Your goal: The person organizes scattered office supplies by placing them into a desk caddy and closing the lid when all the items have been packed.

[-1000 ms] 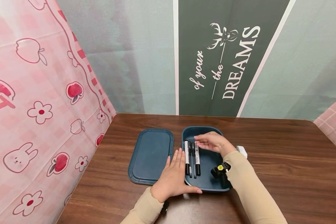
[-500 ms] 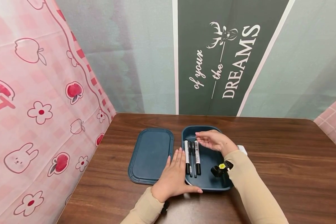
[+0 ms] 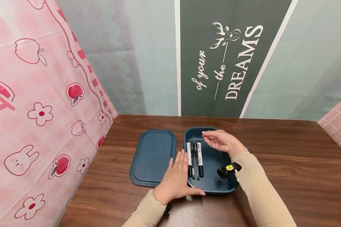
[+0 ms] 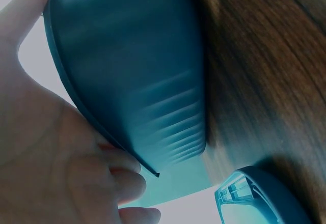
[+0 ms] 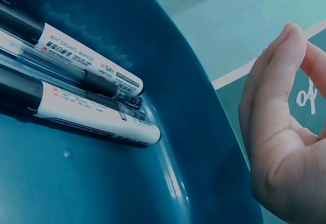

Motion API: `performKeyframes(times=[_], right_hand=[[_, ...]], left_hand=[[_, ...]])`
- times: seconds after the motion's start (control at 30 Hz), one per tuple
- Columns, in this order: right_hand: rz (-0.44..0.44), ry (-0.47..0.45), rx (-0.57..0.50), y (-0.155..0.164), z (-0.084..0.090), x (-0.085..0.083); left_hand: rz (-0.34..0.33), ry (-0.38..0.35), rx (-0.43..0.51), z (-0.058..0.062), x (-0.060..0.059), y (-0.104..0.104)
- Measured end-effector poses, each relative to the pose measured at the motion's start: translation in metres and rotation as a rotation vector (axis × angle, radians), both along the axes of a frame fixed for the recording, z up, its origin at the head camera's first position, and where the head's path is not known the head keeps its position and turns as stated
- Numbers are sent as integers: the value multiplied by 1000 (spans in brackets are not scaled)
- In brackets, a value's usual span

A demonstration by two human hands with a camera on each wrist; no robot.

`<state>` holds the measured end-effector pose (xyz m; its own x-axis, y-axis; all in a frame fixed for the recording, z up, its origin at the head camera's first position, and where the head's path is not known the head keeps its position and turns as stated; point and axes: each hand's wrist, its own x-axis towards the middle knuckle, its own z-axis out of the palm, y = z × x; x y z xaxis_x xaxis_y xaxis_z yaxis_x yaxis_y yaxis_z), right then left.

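Note:
A dark blue plastic box (image 3: 211,184) stands uncovered on the table. Along its left side lie two whiteboard markers (image 3: 200,157) with white barrels and black caps, and two clear pens (image 3: 195,159) between them. My left hand (image 3: 174,186) rests with straight fingers along the box's near left corner, its thumb at the front rim. Over the far right part of the box hovers my right hand (image 3: 223,142), fingers loosely bent and nothing in them. In the right wrist view this right hand (image 5: 285,122) is apart from the whiteboard markers (image 5: 97,112).
The matching blue lid (image 3: 154,157) lies flat on the wooden table (image 3: 295,164), left of the box. Fabric hangings (image 3: 142,63) stand behind the table's back edge, and a pink one (image 3: 56,132) hangs at the left.
My right hand has drawn away from the right-hand marker, moving right and slightly back. The white object beyond its wrist is now almost wholly hidden. My left hand stays put.

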<state>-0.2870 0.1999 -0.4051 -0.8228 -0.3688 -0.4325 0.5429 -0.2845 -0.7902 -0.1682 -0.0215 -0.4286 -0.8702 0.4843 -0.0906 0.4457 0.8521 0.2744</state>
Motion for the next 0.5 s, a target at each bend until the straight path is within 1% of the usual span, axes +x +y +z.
performKeyframes(times=[0.23, 0.5], right_hand=[[4, 20, -40, 13, 4, 4], [-11, 35, -58, 31, 8, 9]], left_hand=[[-2, 12, -2, -1, 0, 0], [-3, 16, 6, -1, 1, 0]])
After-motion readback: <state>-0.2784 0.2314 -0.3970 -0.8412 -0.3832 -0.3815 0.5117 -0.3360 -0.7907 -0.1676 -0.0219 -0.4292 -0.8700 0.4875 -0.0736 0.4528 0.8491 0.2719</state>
